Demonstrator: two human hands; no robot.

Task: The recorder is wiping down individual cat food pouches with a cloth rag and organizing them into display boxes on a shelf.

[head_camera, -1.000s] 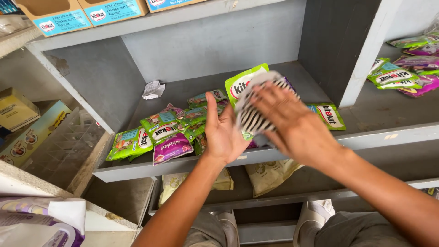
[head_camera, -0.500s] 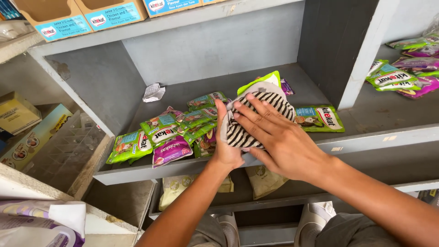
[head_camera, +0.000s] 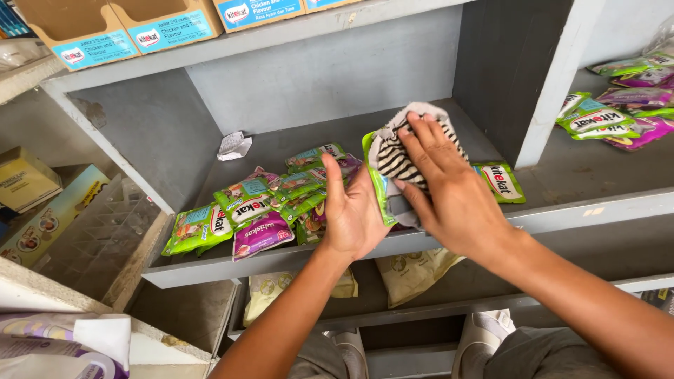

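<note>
Grip: right hand (head_camera: 449, 200) lies flat, fingers spread, pressing a striped cloth (head_camera: 400, 158) against a green pouch (head_camera: 375, 179); left hand (head_camera: 351, 210) stands open, palm against the pouch's other side, thumb up.
Cloth: black and white stripes, bunched under the right fingers, on top of the upright pouch, over the grey shelf (head_camera: 295, 253).
Left of grip: loose pile of pouches (head_camera: 260, 207), green and purple, lying on the same shelf, just beside the left hand.
Right of grip: one flat pouch (head_camera: 500, 181) near the right wrist.
Behind grip: crumpled paper (head_camera: 234, 145) near the back wall.
Far right: more pouches (head_camera: 618, 112) past the divider.
Above: cartons (head_camera: 161, 28).
</note>
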